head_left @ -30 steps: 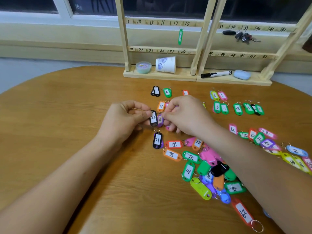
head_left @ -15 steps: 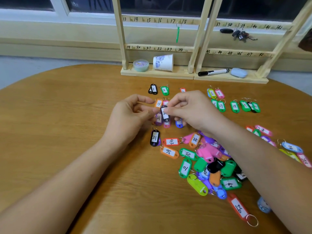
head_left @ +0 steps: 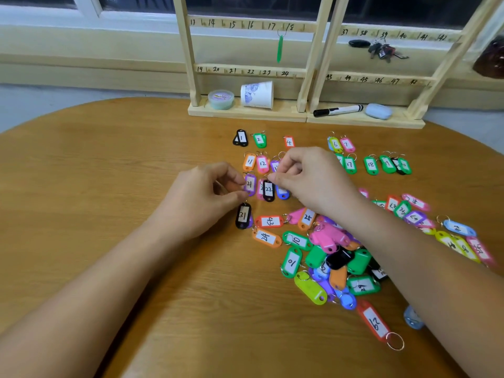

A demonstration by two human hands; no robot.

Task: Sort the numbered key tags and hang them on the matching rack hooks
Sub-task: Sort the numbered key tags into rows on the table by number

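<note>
1. While the sorted rows sit neatly on the wooden counter [head_left: 109,214], the right arm [head_left: 409,255] lies right by the loose pile [head_left: 338,257]. A bump could push those tags into the rows.
2. The rack [head_left: 188,50] at the far edge has hand-written numbers: 14 to 18, 19 to 24, 37 to 42, 43 to 47. One green tag [head_left: 279,49] hangs by 18.
3. The left hand [head_left: 196,197] has a closed grip and pinches the purple tag [head_left: 250,184], marked 21. The right hand [head_left: 313,181] pinches the ring end of the black tag [head_left: 268,190], marked 22, just beside it.
4. Small tags read 1, 2, 4, 11, 12, 31. An upside-down number could be read wrong and go on the wrong hook.
</note>
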